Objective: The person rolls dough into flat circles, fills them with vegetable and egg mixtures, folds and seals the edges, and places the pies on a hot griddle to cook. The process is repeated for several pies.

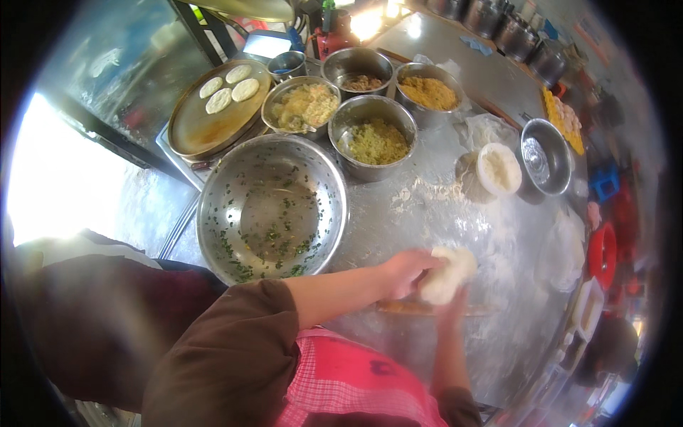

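A soft, pale piece of dough [451, 272] is held up between both hands over the floured steel table [373, 224]. My left hand [408, 273] grips its left side, thumb on top. Blurred by motion, my right hand [452, 310] holds the dough's lower right edge; its fingers are partly hidden behind it. Beneath the hands lies a wooden rolling pin [403, 307], its middle covered by the dough and my right hand. Loose flour [411, 195] dusts the tabletop beyond. A white tub of flour [500, 168] stands farther off.
A large steel bowl [283, 208] with chopped-green scraps is beside my left forearm. Behind it, several pots hold fillings, including a greenish one [373, 141]. Four flat dough rounds lie on a round griddle [213, 136]. An oval steel basin [545, 157] stands right; another person's dark-clothed body [117, 315] is close left.
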`<state>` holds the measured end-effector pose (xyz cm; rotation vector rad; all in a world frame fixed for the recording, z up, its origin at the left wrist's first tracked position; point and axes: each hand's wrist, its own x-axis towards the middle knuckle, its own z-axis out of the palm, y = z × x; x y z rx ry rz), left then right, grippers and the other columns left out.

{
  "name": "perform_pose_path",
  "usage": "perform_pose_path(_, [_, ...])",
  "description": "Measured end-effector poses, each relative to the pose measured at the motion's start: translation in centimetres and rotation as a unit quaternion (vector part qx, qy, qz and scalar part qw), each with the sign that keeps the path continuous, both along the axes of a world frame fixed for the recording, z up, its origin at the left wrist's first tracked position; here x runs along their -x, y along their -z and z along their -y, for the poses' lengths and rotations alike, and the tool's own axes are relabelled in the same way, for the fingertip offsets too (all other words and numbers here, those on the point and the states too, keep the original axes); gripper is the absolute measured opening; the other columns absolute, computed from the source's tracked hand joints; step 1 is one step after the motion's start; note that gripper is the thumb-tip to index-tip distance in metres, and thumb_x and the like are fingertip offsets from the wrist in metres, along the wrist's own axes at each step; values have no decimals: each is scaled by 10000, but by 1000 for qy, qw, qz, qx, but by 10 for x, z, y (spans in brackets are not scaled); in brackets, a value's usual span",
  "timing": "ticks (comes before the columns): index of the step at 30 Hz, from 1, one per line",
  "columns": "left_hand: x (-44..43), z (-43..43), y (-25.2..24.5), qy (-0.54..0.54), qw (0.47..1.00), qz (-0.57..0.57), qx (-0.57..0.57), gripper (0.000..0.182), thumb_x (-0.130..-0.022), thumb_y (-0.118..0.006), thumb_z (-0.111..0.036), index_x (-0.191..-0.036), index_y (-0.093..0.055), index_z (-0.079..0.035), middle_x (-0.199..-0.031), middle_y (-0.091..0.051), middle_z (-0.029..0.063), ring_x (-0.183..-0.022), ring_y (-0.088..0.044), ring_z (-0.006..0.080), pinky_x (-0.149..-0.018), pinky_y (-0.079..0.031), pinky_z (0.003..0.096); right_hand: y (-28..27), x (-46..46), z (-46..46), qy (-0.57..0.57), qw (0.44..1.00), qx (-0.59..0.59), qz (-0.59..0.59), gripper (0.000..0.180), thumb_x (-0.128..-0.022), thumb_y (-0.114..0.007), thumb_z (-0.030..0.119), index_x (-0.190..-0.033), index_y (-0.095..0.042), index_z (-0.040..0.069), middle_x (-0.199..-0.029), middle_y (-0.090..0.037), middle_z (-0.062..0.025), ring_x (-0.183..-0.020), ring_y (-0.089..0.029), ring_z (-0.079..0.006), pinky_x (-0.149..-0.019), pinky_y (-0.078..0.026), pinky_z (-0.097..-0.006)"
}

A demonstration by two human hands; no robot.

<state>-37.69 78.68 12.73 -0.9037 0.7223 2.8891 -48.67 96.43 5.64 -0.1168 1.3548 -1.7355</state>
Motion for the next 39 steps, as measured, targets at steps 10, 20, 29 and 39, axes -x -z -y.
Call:
perform_pose_path(10, [-103, 55, -15, 128, 778, 117, 604, 324, -977, -607, -308, -990, -673, 9, -856, -707, 88, -760, -651, 183, -672, -515, 381, -65, -79, 72, -187, 975, 105, 49, 695, -1047, -315, 508, -1525, -288, 4, -1517, -415, -204, -1369, -461, -363, -1137, -392, -510])
perform_pose_path(20, [-192, 147, -17, -180, 975, -38, 124, 435, -1040, -483, -406, -1238, -622, -44, -1171, -656, 109, -1046, -628, 235, -926, -504, 406, -115, -132, 199, -247, 917, 196, 246, 782, -990, -494, 539, -1533, -282, 18, -1512, -421, -184, -1391, -429, -369, -1138, -376, -529])
perform_pose_path(29, [-267, 189, -35, -403, 881, -178, -171, 846, -932, -390, -753, -1435, -483, -79, -1448, -518, 157, -1309, -515, 371, -1095, -418, 533, -119, -131, 324, -249, 960, 94, -85, 626, -998, -567, 413, -1426, -443, -26, -1281, -607, -146, -1134, -590, -205, -959, -488, -364])
perform_pose_path(39, [-281, 197, 4, -444, 881, -110, -118, 720, -979, -422, -647, -1412, -509, -78, -1411, -557, 151, -1282, -540, 367, -1084, -429, 525, -56, -104, 455, -347, 870, -103, -335, 360, -970, -626, 153, -1308, -590, 37, -965, -696, -94, -664, -599, -105, -561, -490, -239])
